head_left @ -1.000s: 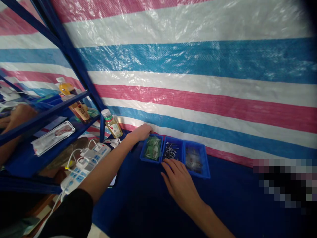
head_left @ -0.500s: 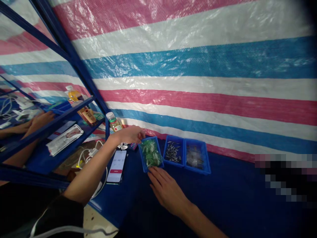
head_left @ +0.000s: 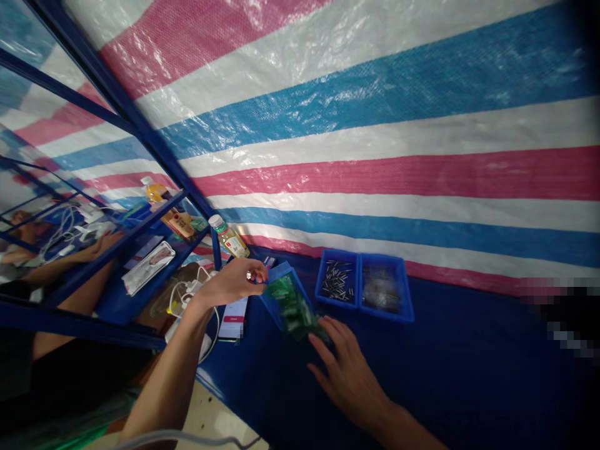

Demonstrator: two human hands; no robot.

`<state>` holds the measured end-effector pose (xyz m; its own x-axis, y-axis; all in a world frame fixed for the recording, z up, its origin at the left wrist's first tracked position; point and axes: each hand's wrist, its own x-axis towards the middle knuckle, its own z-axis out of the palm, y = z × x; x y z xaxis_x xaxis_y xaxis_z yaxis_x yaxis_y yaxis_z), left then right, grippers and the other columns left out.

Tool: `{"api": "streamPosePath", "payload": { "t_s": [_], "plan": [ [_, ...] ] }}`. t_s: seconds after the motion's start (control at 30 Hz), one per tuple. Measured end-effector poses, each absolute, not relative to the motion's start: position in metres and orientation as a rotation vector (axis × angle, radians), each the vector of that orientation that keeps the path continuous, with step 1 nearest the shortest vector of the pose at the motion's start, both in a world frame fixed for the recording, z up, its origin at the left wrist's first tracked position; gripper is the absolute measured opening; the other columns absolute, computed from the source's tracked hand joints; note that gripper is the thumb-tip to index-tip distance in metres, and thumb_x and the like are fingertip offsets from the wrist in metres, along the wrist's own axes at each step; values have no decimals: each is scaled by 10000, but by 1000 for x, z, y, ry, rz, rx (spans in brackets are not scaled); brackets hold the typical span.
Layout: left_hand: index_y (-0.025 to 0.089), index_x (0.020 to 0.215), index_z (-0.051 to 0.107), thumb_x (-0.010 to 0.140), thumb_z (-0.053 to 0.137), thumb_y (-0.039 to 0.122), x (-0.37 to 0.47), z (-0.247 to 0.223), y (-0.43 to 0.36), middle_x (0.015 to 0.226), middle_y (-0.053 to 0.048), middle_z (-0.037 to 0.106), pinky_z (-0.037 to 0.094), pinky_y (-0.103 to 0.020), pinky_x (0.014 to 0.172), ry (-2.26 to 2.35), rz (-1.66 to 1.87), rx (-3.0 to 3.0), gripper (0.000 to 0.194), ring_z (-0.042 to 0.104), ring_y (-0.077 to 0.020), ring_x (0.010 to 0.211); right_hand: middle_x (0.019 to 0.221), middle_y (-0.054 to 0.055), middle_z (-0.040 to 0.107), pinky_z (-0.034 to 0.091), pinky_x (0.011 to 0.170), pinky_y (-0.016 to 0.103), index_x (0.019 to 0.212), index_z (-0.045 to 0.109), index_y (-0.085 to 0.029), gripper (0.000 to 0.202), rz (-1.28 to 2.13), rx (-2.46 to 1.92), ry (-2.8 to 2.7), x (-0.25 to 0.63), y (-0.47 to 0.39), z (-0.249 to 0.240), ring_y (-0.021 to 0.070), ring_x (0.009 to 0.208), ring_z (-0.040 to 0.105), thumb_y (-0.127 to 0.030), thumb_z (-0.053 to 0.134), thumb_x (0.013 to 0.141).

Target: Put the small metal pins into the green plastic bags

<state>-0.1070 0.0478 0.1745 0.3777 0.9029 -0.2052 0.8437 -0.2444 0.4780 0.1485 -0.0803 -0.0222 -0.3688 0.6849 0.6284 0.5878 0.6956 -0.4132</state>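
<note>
Reading labels first: the near bottle, at 11 o'clock from the left hand, carries a pale label with a red mark; its print is too small to read. Phone, at 6 o'clock from that hand, shows a red button on a pale screen; text illegible. Orange bottle and tan-label bottle, both near 10 o'clock, likewise unreadable.

Count: bins, 3; bottles, 3; phone, 1; flat white pack, 1, at 9 o'clock. Green packets and metal rods overlap too much to count.

Position: left bin lies at 4 o'clock from the left hand and 10 o'clock from the right hand. It sits askew, appearing tipped toward the right hand, apart from the other two. Middle bin, with rods, and right bin, with clear packets, stand touching, at 12 and 1 o'clock from the right hand.

Hands: left is curled, pinching the left bin's upper rim. Right is relaxed, fingers spread at the green packets' lower end; contact unclear.
</note>
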Motion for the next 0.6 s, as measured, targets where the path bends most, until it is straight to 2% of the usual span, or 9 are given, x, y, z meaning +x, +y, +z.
{"api": "streamPosePath", "payload": {
  "t_s": [0.1,0.17,0.3,0.37,0.43,0.5,0.6],
  "plan": [
    [208,867,710,777,676,275,-105,171,42,1092,-54,691,506,-246,732,1429,224,2188,118,655,-207,990,1539,233,398,494,1061,631,1549,331,-203,690,188,-1098,-2055,152,-76,-27,395,1418,429,-238,651,938],
    [214,870,702,788,687,290,-103,168,39,1176,-59,671,519,-255,761,1371,251,2210,112,642,-219,1060,1547,240,396,525,1049,588,1596,240,-190,783,238,-1166,-2091,156,-77,-27,390,1409,450,-286,660,942],
    [225,933,697,832,669,309,-97,160,25,1034,-35,701,525,-254,701,1318,262,2208,134,662,-176,855,1506,218,460,546,1037,554,1631,148,-211,842,330,-1194,-2150,164,-91,-24,364,1357,515,-354,638,961],
    [227,930,702,831,682,316,-94,155,13,1090,-51,693,533,-247,661,1301,322,2218,134,668,-191,901,1492,208,474,534,1051,552,1634,145,-219,818,363,-1181,-2171,169,-97,-21,354,1356,513,-369,610,978],
    [233,901,707,828,700,333,-91,150,-2,1279,-70,630,552,-238,636,1283,390,2206,124,653,-226,1059,1478,202,485,506,1082,551,1625,190,-212,765,367,-1187,-2183,173,-101,-17,342,1360,504,-384,584,992],
    [245,880,712,832,711,364,-88,146,-17,1350,-59,579,580,-250,632,1311,426,2158,128,667,-204,1009,1490,199,471,470,1115,558,1601,280,-201,742,347,-1165,-2230,175,-101,-10,353,1397,456,-428,607,976],
    [279,882,723,831,727,387,-86,141,-36,1344,-37,562,612,-285,638,1369,458,2125,120,672,-163,880,1556,202,391,384,1151,630,1568,375,-219,801,266,-1122,-2305,169,-97,2,415,1477,311,-542,681,902]
  ]
}}
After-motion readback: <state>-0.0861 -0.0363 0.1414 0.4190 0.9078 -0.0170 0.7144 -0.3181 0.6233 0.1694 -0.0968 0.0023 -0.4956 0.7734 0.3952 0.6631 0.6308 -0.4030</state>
